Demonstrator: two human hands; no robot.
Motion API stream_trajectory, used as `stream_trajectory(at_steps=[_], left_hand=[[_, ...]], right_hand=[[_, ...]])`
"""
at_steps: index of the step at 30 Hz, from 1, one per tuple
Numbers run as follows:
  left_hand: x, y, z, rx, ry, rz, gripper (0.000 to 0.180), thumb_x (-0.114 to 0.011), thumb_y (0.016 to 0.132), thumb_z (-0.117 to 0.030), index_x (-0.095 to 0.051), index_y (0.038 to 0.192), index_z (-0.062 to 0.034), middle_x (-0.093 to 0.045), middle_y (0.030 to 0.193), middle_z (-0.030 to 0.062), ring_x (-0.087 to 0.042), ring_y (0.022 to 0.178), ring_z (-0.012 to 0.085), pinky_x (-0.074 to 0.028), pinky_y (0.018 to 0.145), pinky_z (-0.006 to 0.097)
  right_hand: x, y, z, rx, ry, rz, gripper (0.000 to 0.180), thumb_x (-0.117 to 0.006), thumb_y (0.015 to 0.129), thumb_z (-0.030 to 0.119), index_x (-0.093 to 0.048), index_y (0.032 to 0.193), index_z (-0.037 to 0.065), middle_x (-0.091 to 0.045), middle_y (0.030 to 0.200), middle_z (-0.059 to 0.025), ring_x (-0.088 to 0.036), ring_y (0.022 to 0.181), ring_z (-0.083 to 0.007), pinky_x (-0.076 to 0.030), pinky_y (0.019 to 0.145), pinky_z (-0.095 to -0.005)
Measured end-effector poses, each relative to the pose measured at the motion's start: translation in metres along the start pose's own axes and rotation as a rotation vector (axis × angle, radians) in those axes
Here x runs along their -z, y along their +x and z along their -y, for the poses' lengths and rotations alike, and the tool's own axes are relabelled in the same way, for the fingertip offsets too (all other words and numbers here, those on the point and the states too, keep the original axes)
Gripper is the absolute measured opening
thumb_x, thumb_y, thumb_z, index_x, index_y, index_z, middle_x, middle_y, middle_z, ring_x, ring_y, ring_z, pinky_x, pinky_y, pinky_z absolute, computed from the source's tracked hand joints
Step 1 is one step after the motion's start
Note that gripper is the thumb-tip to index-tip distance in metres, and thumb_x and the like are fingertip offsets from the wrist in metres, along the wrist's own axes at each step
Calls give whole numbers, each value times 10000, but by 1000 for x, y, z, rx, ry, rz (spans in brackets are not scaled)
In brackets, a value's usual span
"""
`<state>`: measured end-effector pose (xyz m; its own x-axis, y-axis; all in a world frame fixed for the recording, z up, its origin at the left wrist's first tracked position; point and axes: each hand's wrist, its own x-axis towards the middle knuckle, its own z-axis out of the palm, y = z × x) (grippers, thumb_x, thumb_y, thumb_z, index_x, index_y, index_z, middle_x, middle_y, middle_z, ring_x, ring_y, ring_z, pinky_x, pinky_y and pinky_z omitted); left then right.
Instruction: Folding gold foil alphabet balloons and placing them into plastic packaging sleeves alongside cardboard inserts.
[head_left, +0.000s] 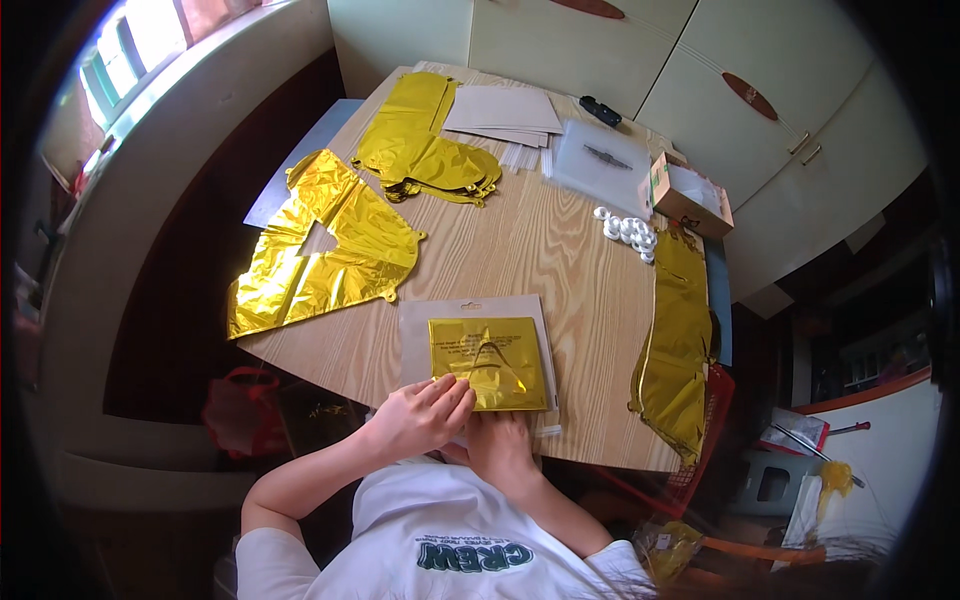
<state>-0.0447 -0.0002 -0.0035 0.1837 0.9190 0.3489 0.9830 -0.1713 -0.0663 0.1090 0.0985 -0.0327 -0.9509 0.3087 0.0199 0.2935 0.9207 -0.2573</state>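
A folded gold foil sheet point(450, 342) lies in or under a clear plastic bag point(548, 390) with a hanger hole and printed lines, at the near edge of the table. A grey card seems to back it. My left hand point(425, 415) has its fingers pressed together on the packet's lower left corner. My right hand point(503, 445) reaches under the packet's lower edge, and its fingertips are hidden beneath it. Whether they are inside the bag or below it I cannot tell.
Gold foil balloons lie at the left point(370, 250), far left point(430, 150) and right edge point(675, 340) of the wooden table point(560, 240). Behind are grey cards point(505, 110), clear bags point(600, 160), white ribbon rolls point(630, 235), a cardboard box point(690, 195) and a black object point(600, 110).
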Motion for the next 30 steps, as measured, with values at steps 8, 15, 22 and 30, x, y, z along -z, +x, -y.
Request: stream_trajectory(at_steps=[8,15,22,30], left_hand=[[-8,-4,-1,-2,34,-48,311,-654,825,-164,-651,1091,-3,-674,1145,133,-661,1091,267,-572,861,351],[-11,-5,-4,5,0,-61,309,-660,828,-169,-650,1093,-10,-671,1151,126,-658,1095,266,-573,858,351],[-4,-2,-2,-20,33,-20,358,-646,817,-181,-639,1133,-13,-663,1173,122,-648,1114,262,-563,879,356],[-12,-6,0,1,53,-11,342,-654,825,-206,-652,1112,-19,-668,1162,115,-652,1103,262,-556,893,360]], right_hand=[[6,-20,-3,89,38,-49,761,-662,815,542,-518,1284,-40,-551,1270,-180,-493,1221,-317,-396,1019,-442],[6,-18,-6,93,105,25,775,-680,790,570,-542,1243,-43,-573,1240,-184,-541,1187,-312,-443,977,-420],[0,4,-12,32,155,-52,807,-688,753,653,-576,1184,-20,-639,1092,-189,-638,1008,-343,-494,884,-453],[24,-25,-3,150,-78,3,866,-648,804,628,-502,1277,-82,-546,1267,-271,-506,1262,-351,-383,1083,-439]])
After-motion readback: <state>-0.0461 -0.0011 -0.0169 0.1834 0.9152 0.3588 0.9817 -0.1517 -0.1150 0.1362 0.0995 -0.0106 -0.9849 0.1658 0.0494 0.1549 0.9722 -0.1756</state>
